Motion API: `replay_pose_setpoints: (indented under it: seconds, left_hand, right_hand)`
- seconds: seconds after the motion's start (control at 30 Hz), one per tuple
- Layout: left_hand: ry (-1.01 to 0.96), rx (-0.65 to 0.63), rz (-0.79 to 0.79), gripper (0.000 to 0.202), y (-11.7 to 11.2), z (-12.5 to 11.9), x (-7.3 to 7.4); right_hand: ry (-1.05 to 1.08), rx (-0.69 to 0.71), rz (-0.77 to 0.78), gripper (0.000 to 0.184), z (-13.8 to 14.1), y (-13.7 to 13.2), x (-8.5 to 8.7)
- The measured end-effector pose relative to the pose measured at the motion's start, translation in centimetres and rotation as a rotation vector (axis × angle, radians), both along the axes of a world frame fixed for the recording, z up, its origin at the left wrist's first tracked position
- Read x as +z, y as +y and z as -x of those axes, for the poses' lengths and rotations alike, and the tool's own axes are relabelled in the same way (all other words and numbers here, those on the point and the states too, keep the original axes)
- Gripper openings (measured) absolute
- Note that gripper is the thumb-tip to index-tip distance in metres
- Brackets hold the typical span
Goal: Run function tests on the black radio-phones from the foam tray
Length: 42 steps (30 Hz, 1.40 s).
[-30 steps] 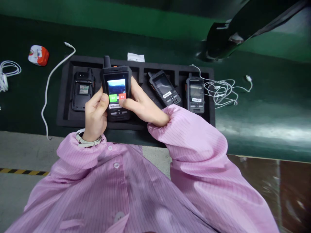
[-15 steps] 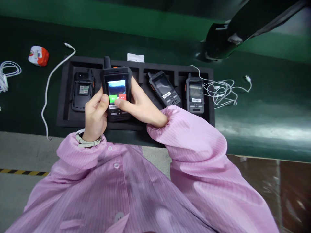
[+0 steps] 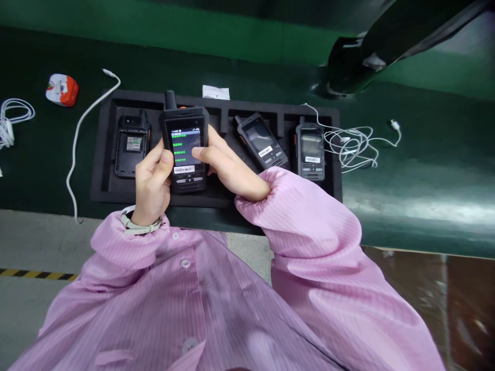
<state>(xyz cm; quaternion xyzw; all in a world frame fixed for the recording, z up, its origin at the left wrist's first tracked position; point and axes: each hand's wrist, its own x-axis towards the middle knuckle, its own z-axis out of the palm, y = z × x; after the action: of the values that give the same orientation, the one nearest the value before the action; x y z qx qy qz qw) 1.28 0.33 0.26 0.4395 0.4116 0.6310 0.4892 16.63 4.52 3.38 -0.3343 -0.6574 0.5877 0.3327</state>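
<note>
Upright between my two hands is a black handheld radio [image 3: 188, 149] with a stubby antenna and a lit screen showing green lines of text. My left hand [image 3: 152, 180] is closed around its left side, thumb at the edge. My right hand [image 3: 224, 159] grips the right side, and its thumb is at the right part of the screen; whether it touches the glass I cannot tell. Behind and below the held radio lies a black foam tray [image 3: 101, 193]. In it rest an opened radio [image 3: 132, 147] with its back bay exposed, a tilted radio [image 3: 262, 139] and another radio [image 3: 310, 149], both with dark screens.
On the green table [image 3: 417, 196], a coiled white cable [image 3: 353, 147] lies right of the tray. A loose white cable [image 3: 75, 147], a red-and-white box [image 3: 62, 89] and another cable [image 3: 7, 123] are at left. A small white packet [image 3: 215, 92] sits behind; a dark post [image 3: 348, 67] rises back right.
The radio's screen has gone from a picture with green and red buttons to a list of green text. My right thumb has moved up and right from the lower screen.
</note>
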Motion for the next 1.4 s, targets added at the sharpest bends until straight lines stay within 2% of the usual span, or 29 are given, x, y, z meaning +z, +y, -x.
replay_pose_setpoints:
  seconds: [0.2, 0.57, 0.73, 0.93, 1.23, 1.4]
  left_hand:
    - [0.017, 0.010, 0.011, 0.036, 0.00, -0.03, 0.07]
    - [0.010, 0.003, -0.013, 0.032, -0.02, -0.10, -0.03]
    - [0.038, 0.010, 0.018, 0.037, -0.07, -0.04, -0.18]
    - [0.051, 0.020, 0.043, 0.039, -0.18, 0.04, -0.07]
    - [0.015, 0.016, 0.025, 0.033, -0.16, 0.02, -0.02]
    - [0.033, 0.017, 0.034, 0.036, -0.15, -0.01, -0.02]
  right_hand:
    - [0.010, -0.008, 0.006, 0.053, -0.04, -0.03, -0.04]
    - [0.000, 0.003, -0.052, 0.058, -0.04, 0.24, -0.45]
    - [-0.034, -0.017, -0.051, 0.057, -0.08, 0.21, -0.49]
    - [-0.040, 0.003, 0.006, 0.047, -0.25, -0.09, 0.31]
    - [-0.029, -0.003, -0.012, 0.052, -0.22, -0.05, 0.13]
    - [-0.037, -0.017, -0.012, 0.053, -0.17, -0.05, 0.20]
